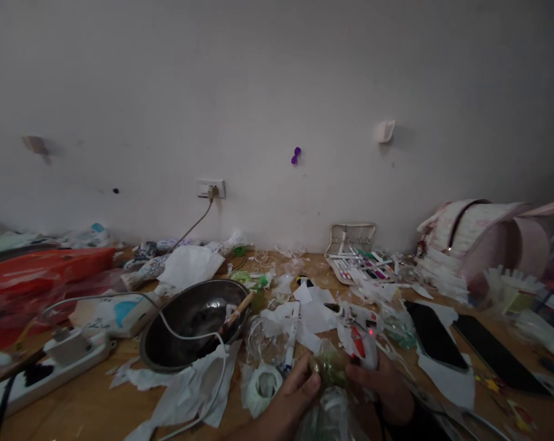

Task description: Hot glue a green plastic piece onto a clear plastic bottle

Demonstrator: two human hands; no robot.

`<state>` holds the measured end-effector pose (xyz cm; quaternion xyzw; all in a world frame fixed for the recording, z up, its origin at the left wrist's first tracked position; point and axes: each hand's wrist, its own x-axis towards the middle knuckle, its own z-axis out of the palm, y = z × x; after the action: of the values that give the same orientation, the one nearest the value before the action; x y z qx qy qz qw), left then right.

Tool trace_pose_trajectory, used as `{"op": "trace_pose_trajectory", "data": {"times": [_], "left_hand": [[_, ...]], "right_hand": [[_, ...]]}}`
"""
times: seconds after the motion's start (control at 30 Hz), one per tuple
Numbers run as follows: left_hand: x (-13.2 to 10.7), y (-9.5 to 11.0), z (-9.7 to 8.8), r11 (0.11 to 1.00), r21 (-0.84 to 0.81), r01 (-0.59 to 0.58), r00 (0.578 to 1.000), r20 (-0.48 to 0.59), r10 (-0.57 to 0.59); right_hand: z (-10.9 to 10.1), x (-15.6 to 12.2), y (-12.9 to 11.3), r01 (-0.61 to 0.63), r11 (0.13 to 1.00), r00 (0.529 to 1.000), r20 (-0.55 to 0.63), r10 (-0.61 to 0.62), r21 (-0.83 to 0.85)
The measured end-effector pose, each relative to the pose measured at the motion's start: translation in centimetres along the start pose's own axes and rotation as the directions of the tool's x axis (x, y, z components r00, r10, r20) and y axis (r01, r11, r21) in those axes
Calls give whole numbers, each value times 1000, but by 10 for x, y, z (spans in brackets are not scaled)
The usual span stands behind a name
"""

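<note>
My left hand (293, 395) is low in the middle, thumb and fingers closed on a crumpled greenish see-through plastic piece (333, 365). Clear plastic (334, 413) hangs below it. To its right, my right hand (387, 386) is wrapped round the handle of a hot glue gun (368, 318) with a red trigger and a lit red light. The gun's dark nozzle points to the upper left, away from the green piece. Beside my left hand lie a pale roll (263, 386) and a white marker (292, 337). Dim light and blur hide the fine detail.
A dark metal bowl (166, 343) holding a wooden-handled tool stands to the left, a white cable across it. A power strip (42, 380) lies far left. Scissors (442, 413), two black phones (436, 337), a marker case (350, 233) and a pink backpack (479, 245) are right.
</note>
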<state>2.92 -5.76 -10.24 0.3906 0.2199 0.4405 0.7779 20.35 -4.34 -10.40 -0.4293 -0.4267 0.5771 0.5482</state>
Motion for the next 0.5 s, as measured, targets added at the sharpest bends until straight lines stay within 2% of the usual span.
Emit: {"op": "trace_pose_trajectory", "data": {"times": [0.17, 0.3, 0.4, 0.5], "left_hand": [[2, -1, 1, 996, -87, 27, 1000, 6, -27], [2, -4, 0, 989, -146, 13, 1000, 25, -9], [2, 0, 1, 992, -128, -6, 998, 64, 14], [1, 7, 2, 998, -67, -11, 991, 134, 20]], "right_hand": [[5, -3, -7, -12, 1000, 999, 35, 11, 7], [5, -4, -7, 0, 999, 998, -65, -3, -46], [4, -4, -4, 12, 995, 990, -136, -25, -96], [1, -3, -1, 12, 994, 999, -45, -17, -108]]}}
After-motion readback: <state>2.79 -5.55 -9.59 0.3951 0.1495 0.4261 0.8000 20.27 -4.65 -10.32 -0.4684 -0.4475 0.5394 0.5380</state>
